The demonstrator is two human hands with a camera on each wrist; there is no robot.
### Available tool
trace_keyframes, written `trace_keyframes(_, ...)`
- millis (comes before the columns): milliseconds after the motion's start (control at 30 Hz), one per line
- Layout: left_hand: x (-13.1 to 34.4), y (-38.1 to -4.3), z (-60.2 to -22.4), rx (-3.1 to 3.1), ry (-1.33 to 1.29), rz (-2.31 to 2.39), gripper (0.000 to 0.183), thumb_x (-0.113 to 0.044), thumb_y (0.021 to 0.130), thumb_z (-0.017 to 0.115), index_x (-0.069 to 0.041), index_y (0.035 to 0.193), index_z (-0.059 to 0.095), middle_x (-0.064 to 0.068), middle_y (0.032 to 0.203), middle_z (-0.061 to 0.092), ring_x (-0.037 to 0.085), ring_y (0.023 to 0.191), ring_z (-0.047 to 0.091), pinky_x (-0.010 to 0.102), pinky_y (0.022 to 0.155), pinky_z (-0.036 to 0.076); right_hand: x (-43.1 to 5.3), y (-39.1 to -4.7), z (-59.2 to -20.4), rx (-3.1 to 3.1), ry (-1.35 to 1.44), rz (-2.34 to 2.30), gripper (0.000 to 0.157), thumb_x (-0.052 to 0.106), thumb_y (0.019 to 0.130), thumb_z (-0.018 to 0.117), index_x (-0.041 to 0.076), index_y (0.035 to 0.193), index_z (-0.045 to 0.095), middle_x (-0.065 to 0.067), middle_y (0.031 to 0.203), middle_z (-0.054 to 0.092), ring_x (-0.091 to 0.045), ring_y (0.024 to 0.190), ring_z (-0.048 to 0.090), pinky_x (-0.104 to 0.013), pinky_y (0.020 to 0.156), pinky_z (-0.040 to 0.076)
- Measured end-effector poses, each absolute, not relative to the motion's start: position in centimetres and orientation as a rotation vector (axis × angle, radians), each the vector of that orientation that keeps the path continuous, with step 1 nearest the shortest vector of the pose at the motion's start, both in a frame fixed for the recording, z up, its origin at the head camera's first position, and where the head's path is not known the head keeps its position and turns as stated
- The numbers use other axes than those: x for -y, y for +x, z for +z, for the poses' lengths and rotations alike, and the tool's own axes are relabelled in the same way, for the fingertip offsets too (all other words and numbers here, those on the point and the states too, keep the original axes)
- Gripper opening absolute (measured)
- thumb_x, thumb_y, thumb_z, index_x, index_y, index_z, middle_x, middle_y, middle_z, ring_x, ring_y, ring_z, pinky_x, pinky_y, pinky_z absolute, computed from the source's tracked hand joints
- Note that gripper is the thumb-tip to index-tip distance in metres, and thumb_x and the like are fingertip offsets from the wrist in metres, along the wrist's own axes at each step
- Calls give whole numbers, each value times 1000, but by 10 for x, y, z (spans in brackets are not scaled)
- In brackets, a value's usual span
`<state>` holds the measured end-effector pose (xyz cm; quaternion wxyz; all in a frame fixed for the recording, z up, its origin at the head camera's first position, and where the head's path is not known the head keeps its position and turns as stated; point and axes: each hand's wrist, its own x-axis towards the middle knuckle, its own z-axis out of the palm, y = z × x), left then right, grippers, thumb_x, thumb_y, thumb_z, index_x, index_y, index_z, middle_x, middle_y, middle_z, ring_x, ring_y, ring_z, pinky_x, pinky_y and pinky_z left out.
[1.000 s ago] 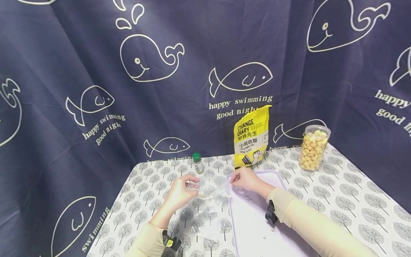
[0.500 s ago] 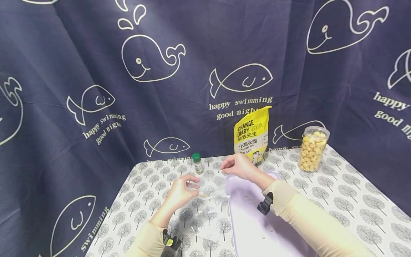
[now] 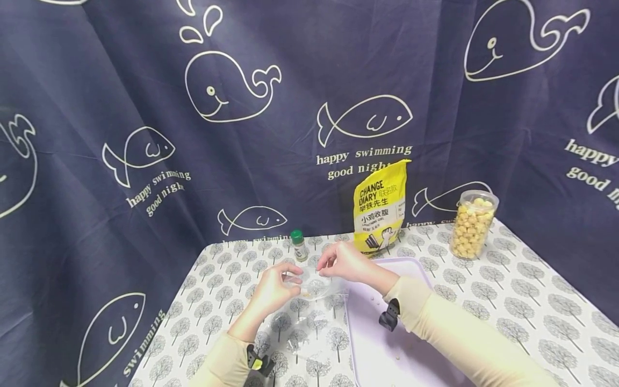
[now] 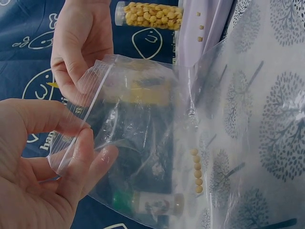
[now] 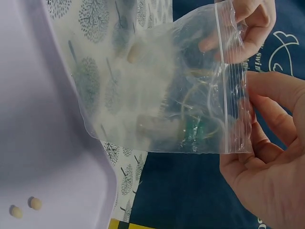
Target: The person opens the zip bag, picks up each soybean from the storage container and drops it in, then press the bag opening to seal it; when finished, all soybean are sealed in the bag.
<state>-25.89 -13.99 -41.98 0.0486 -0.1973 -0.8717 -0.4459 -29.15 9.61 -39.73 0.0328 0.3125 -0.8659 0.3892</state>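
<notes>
A clear zip-lock bag (image 5: 167, 86) stands up over the tree-print cloth, its zip strip at the top. My left hand (image 3: 273, 290) pinches one side of its top edge between thumb and finger. My right hand (image 3: 343, 263) has come in from the right and grips the top edge too, thumb in front and fingers behind, close to my left hand. Several small round beige balls (image 4: 197, 171) lie in a row at the bag's bottom. A green-capped bottle (image 3: 299, 246) shows through the film in both wrist views.
Under my right forearm lies a lilac tray (image 3: 387, 333) with a few beige balls (image 5: 35, 203) on it. Behind it stands a yellow pouch (image 3: 379, 209), and a tall clear jar of yellow balls (image 3: 471, 228) is at the back right. A dark curtain (image 3: 271, 161) backs the table.
My right hand lifted off the bag's right corner, rose, then came down farther left along its top edge. My left hand keeps its place on the bag.
</notes>
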Motion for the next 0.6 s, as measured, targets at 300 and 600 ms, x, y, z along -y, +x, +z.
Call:
trace_keyframes(300, 140, -258, -420, 2647, -585, -1360, 36, 5, 69, 67, -3, 104, 72, 10, 104, 73, 20, 87, 74, 28, 68, 59, -115, -294, -399, 2584, 898, 1312, 8, 9, 89, 75, 4, 94, 79, -1, 89, 74, -10, 76, 65, -25, 70, 56)
trace_keyframes(600, 140, -257, -419, 2651, -577, -1366, 37, 4, 70, 68, -2, 106, 72, 16, 109, 72, 22, 89, 74, 29, 71, 60, -156, -293, -437, 2781, 701, 1312, 7, 12, 90, 74, 9, 95, 77, 1, 91, 74, -13, 78, 65, -32, 73, 58)
